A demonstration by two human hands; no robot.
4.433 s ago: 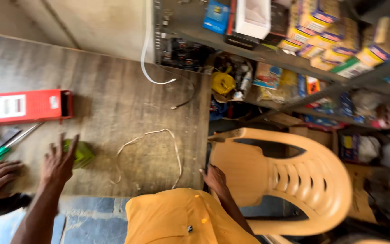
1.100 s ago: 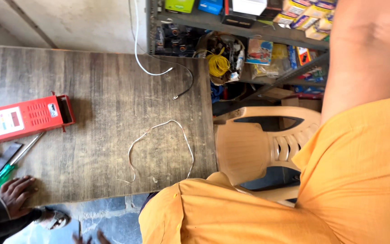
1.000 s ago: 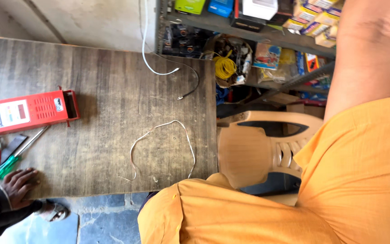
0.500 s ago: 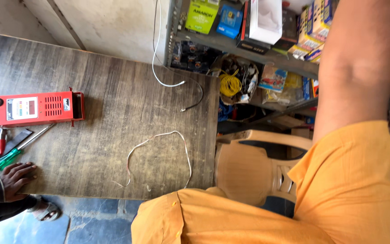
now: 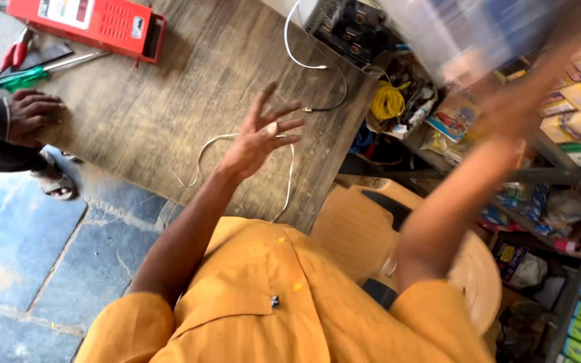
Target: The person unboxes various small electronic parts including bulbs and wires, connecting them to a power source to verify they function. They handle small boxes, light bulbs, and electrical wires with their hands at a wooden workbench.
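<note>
While the person in the orange short-sleeved shirt leans over the tan plastic chair, the left hand hovers with fingers spread wide and holding nothing, directly above the thin white looped wire on the worn wooden surface. The wire's loop trails from under the palm toward 8 o'clock, its long axis running roughly 8 to 2. The right hand, at 2 o'clock, is raised toward the cluttered shelves and blurred, so its grip cannot be told. Farther off at 10 o'clock, another person's hand rests below a red rectangular meter box.
</note>
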